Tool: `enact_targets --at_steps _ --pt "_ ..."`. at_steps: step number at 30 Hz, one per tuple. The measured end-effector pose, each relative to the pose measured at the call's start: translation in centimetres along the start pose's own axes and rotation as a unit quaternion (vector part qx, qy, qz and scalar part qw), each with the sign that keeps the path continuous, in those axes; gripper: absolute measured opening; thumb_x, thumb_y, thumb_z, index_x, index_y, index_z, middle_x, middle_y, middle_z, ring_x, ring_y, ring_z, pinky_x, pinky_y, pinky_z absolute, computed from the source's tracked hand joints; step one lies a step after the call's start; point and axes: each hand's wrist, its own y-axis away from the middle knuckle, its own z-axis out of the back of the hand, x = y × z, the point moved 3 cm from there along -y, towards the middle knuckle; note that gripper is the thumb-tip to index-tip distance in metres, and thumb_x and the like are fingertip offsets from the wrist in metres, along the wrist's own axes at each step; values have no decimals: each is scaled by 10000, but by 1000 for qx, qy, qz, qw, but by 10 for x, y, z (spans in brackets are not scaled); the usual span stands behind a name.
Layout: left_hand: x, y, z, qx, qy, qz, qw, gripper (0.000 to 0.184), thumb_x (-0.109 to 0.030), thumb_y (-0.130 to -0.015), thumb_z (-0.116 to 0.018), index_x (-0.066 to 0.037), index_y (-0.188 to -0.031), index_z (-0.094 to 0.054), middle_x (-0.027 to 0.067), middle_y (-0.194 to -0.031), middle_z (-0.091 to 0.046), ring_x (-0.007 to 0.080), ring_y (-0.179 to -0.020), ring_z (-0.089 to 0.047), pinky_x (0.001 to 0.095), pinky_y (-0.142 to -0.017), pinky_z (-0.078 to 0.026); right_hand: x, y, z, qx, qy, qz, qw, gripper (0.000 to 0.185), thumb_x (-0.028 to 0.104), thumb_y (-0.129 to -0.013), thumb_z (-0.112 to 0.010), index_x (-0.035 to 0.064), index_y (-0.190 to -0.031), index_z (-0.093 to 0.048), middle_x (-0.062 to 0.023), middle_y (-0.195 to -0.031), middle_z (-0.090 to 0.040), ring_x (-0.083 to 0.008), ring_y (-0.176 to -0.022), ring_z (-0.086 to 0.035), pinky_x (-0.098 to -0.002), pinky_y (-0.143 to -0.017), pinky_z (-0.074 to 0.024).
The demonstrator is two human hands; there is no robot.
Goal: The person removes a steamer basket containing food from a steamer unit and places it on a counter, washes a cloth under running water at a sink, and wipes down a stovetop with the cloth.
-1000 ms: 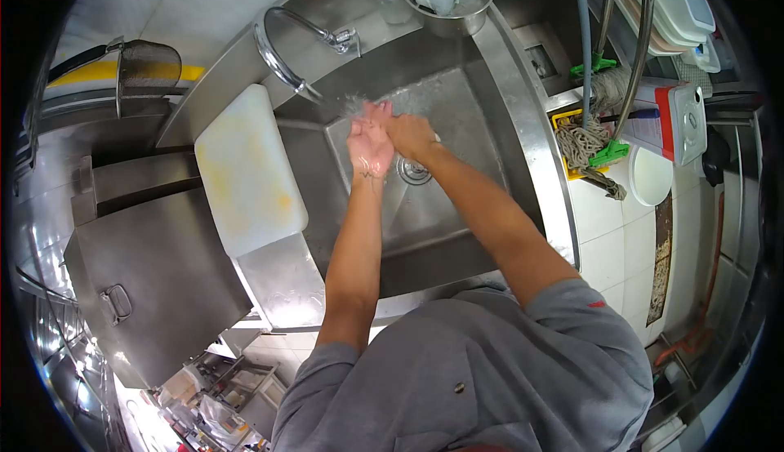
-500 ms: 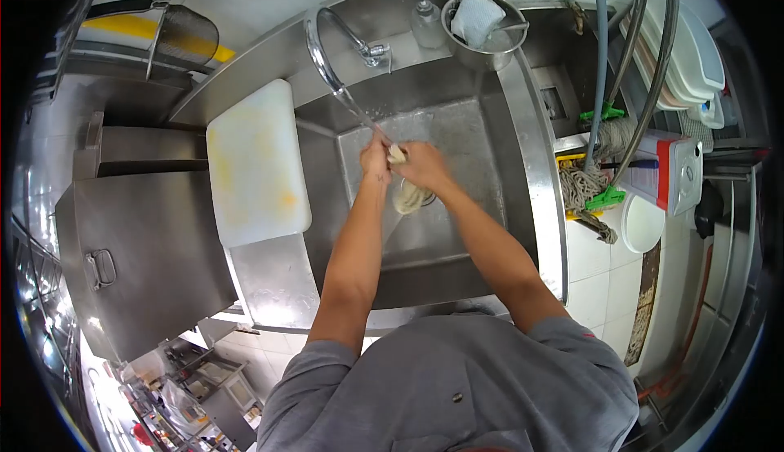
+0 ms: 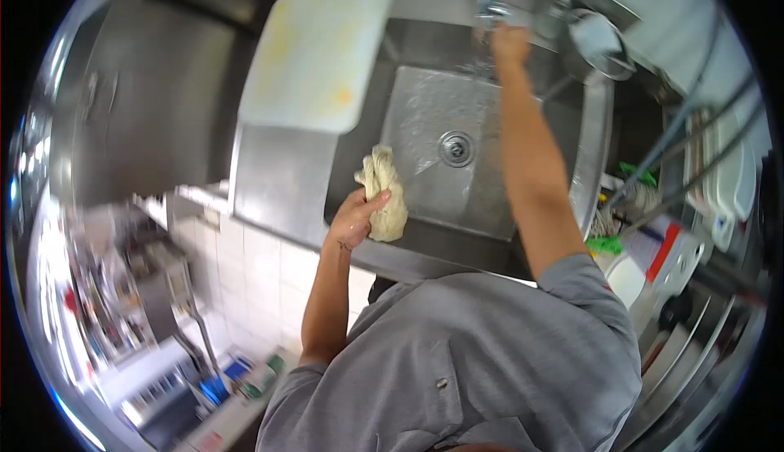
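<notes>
The drain (image 3: pixel 456 149) sits in the floor of the steel sink (image 3: pixel 482 195), which is wet and streaked with glints. To its left and nearer the person, the left hand (image 3: pixel 353 219) is closed on a bunched, pale yellow cloth (image 3: pixel 387 203), the thumb pressed across its front and the folds spreading above and below the grip. Beyond the drain and a little to its right, the right hand (image 3: pixel 511 45) reaches out to the tap (image 3: pixel 490 13); blur hides how far its fingers are closed, and whether it grips the tap cannot be told. Left of the drain and farther back, a stained white board (image 3: pixel 317 56) lies on the steel surface (image 3: pixel 282 170). Right of the drain, at the far corner, stands a metal pot (image 3: pixel 578 63) with something white in it.
</notes>
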Motion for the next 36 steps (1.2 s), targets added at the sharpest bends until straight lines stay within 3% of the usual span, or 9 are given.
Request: enact_targets --at_steps 2,6,9,11,17,20,27,31,36 --pt "-9 38 16 -28 -1 -52 998 354 -246 -860 -645 7 -1099 -578 72 -954 -641 153 -823 -623 295 -732 -500 -36 -49 -69 346 -297 -183 871 342 248 -871 -566 -12 -1090 -528 -168 -884 -587 -278 -729 -593 -450 -592 -520" --pt "-21 118 54 -178 -104 -141 968 280 -213 -884 -610 17 -1042 -629 42 -848 -644 105 -755 -587 263 -680 -475 -40 -114 -66 447 -560 -351 603 176 200 -905 -509 34 -883 -455 -61 -669 -420 -161 -545 -443 -309 -450 -390" --pt "-12 177 102 -336 -109 -226 908 263 -216 -909 -574 16 -1003 -653 15 -765 -633 77 -687 -551 243 -647 -457 -16 -82 -37 330 -468 -180 800 127 139 -885 -493 17 -910 -519 -62 -721 -528 -157 -583 -506 -280 -488 -429" --pt "-1 225 133 -391 -48 -252 884 270 -226 -919 -558 14 -989 -660 12 -768 -632 77 -675 -545 232 -633 -452 9 -25 -8 287 -492 -123 813 214 156 -851 -578 58 -1039 -550 -84 -873 -603 -188 -753 -564 -339 -689 -483" --pt "52 332 225 -443 163 -434 767 365 -225 -948 -500 48 -1191 -518 95 -1119 -599 135 -1021 -553 272 -888 -430 87 123 -27 415 -244 74 873 98 132 -873 -571 90 -961 -565 -37 -705 -579 -117 -547 -526 -247 -461 -427" --pt "81 377 271 -364 312 -517 709 446 -168 -938 -500 30 -1317 -375 97 -1221 -529 201 -1102 -529 320 -963 -427 161 325 -6 443 -209 286 824 121 188 -899 -561 73 -924 -590 5 -686 -556 -78 -591 -529 -241 -504 -430" --pt "140 411 354 -349 292 -514 727 666 37 -766 -611 -31 -1363 -323 98 -1225 -495 186 -1078 -508 311 -886 -460 236 798 42 812 -229 443 304 284 254 -903 -555 -15 -872 -642 -72 -859 -624 -179 -750 -587 -296 -713 -466" --pt "188 437 412 -452 270 -374 764 666 80 -704 -601 -24 -1320 -369 120 -1158 -522 180 -918 -568 301 -783 -503 240 911 22 946 -185 37 262 163 188 -918 -539 51 -832 -522 -51 -833 -607 -133 -758 -599 -283 -735 -488" --pt "226 455 480 -536 275 -389 697 697 99 -682 -585 -7 -1323 -331 121 -1078 -525 198 -909 -571 314 -762 -518 259 999 -16 955 -62 95 273 214 111 -876 -588 79 -1043 -459 -66 -846 -591 -145 -750 -584 -301 -658 -493"
